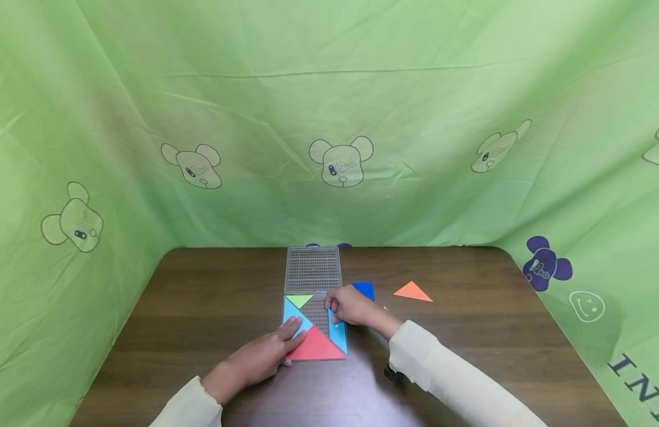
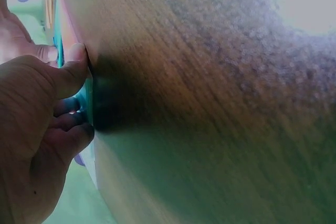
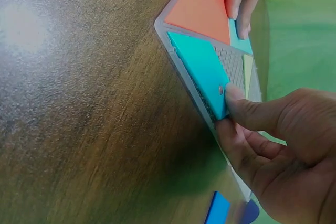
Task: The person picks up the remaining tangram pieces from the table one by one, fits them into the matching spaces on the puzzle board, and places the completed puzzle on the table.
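Observation:
A clear plastic tangram case (image 1: 314,295) lies unfolded, its gridded near half holding flat pieces. My left hand (image 1: 265,354) grips the near left corner, two fingertips lying over the light blue triangle (image 1: 298,315) and the red triangle (image 1: 315,346). In the left wrist view its thumb (image 2: 76,61) is against the near edge. My right hand (image 1: 352,305) pinches the far end of a light blue parallelogram (image 3: 199,69) between thumb and fingers, along the case's right side. This piece has a small round hole. At the far left corner is a yellow-green triangle (image 1: 299,300).
Right of the case, a dark blue piece (image 1: 364,290) lies partly behind my right hand. Farther right is an orange triangle (image 1: 412,292). The case's far half (image 1: 312,270) lies flat toward the back edge of the brown table (image 1: 212,296). A green printed curtain (image 1: 254,196) surrounds it.

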`<state>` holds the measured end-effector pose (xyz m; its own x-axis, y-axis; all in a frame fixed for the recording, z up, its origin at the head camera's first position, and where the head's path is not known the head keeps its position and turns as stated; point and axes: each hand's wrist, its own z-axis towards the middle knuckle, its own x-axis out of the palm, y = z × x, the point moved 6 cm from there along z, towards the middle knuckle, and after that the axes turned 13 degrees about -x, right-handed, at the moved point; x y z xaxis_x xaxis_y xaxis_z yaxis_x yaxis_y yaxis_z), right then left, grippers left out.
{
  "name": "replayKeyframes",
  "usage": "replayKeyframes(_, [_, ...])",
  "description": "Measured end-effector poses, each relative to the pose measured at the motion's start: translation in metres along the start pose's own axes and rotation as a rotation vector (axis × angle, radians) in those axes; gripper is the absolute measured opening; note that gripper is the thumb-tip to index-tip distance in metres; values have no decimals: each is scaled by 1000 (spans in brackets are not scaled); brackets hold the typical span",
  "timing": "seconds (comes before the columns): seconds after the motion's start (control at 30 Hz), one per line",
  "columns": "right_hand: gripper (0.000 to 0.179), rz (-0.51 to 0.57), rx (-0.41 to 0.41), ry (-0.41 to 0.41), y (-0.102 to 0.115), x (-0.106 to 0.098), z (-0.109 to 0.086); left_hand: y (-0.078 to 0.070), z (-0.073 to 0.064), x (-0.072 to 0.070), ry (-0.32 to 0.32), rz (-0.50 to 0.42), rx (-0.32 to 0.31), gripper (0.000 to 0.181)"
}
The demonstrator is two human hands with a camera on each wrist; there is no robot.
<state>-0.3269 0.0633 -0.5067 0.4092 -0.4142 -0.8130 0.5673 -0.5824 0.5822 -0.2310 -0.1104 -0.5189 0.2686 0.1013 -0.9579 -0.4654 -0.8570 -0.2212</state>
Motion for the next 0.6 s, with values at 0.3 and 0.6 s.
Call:
replayKeyframes(0.3, [21,-5,0,4,3,2,2,1,-1,-1,1,-4,-4,58])
replayKeyframes(0.6, [23,-25,40,3,4,2,1,1,0,0,-4,-6,1,58])
